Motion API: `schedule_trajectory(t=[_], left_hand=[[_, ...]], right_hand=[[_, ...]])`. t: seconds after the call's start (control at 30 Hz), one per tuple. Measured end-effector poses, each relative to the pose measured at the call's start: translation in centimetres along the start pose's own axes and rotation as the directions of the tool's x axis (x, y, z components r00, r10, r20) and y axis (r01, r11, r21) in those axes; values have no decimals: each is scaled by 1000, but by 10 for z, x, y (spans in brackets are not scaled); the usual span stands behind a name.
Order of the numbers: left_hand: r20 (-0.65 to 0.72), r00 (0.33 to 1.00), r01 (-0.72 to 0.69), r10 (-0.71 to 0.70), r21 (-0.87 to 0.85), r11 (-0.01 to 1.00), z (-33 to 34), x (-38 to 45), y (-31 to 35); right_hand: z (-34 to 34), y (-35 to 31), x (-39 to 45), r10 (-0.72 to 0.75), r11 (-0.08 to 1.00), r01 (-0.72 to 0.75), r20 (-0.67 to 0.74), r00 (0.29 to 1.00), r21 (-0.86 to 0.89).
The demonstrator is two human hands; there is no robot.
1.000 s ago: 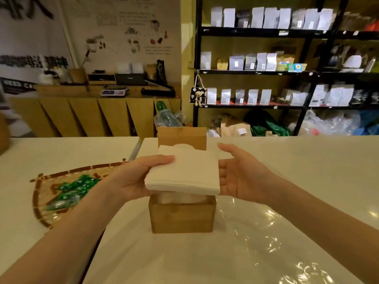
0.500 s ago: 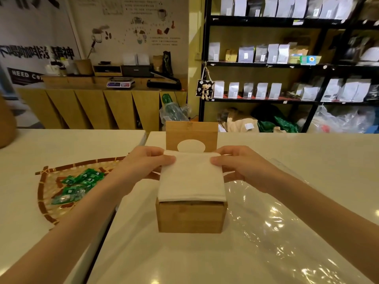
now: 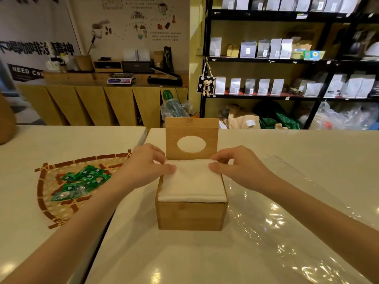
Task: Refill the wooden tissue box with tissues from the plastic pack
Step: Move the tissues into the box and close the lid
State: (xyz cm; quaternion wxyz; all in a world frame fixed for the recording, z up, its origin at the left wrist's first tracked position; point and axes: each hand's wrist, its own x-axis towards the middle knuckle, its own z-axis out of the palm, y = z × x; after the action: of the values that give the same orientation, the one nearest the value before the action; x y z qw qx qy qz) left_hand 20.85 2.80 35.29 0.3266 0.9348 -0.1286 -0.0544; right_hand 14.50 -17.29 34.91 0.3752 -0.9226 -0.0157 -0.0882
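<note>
The wooden tissue box (image 3: pixel 190 216) stands on the white table in front of me. Its hinged lid (image 3: pixel 211 128), with an oval hole, is raised upright at the back. A white stack of tissues (image 3: pixel 191 183) sits in the box, its top level with the rim and its front edge slightly over it. My left hand (image 3: pixel 143 167) rests on the stack's far left corner, thumb on top. My right hand (image 3: pixel 235 167) pinches the far right corner the same way. The clear plastic pack (image 3: pixel 287 214) lies flat and crumpled on the table to the right of the box.
A woven bamboo tray (image 3: pixel 51 201) with several green sachets lies left of the box, across the gap (image 3: pixel 143 138) between two tables. A wooden counter with a scale stands behind. Black shelves with grey bags fill the back right.
The tissue stack came down from above the box into it. Both hands shifted from its sides to its far corners, and the lid's oval hole has come fully into view.
</note>
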Motion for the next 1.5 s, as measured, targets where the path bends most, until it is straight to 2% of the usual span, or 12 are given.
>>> schedule_trajectory(t=[0.13,0.23,0.47,0.57,0.7,0.73,0.87,1.0,1.1,1.2,1.37,1.5], left_hand=[[15,997,-71,69,200,977,3,-2,2],[15,996,-84,83,290,953,6,-2,4],[4,993,-105,119,501,859,17,-5,9],[-5,994,-87,105,523,848,20,-4,10],[-17,995,-73,99,558,827,22,-4,11],[-19,996,-66,92,559,827,22,-4,11],[-50,996,-31,70,548,836,23,-5,12],[-133,985,4,105,638,770,23,-7,16],[-155,972,-41,174,621,782,16,-11,18],[-46,984,-121,173,536,835,1,-15,18],[259,959,-194,112,314,929,-18,-15,11],[385,923,-207,19,452,868,-16,-10,6]], right_hand=[[0,-6,0,-83,959,94,52,995,-267],[5,-14,3,-113,862,136,77,991,-489],[19,-19,-1,-117,682,142,85,989,-717],[24,-20,-4,-110,675,100,35,993,-731],[19,-22,-9,-255,679,156,-31,967,-717],[16,-22,-9,-252,704,165,-26,967,-690],[2,-20,-6,-62,882,122,145,988,-456],[-2,-21,-5,-34,884,135,227,973,-447],[-2,-27,-8,-36,877,138,225,974,-459],[1,-33,-13,-5,878,139,281,960,-458],[1,-35,-14,64,838,152,372,926,-524],[5,-33,-11,110,775,171,397,911,-608]])
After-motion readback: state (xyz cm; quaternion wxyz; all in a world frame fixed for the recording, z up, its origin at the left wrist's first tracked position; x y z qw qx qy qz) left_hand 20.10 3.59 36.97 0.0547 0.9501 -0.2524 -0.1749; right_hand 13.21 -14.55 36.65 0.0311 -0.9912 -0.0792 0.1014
